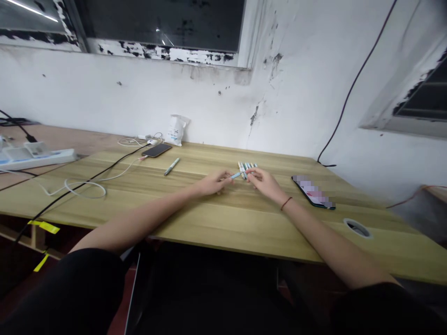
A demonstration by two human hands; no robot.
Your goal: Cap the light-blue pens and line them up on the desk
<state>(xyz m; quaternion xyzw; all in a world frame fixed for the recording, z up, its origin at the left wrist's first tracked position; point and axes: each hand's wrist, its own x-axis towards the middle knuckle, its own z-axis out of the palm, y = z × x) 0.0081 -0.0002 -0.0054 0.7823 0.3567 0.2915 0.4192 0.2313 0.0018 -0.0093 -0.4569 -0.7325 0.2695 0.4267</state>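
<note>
Pale-blue pen (236, 175) pinched at both ends, left hand (213, 182) and right hand (265, 182) closed on it just in front of the pen row (247, 165) near the desk's (209, 218) far edge. Looks like pulling cap from barrel; calls for a straight, steady tug without nudging the row.

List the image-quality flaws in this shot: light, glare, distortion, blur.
Head view: wide-angle lens stretches the forearms and skews the table edges; dim, flat light, faint shadows under the left hand and right hand; a glare streak on the window glass top left; the phone screen at right is pixelated; the pens between the hands look small and soft.
</note>
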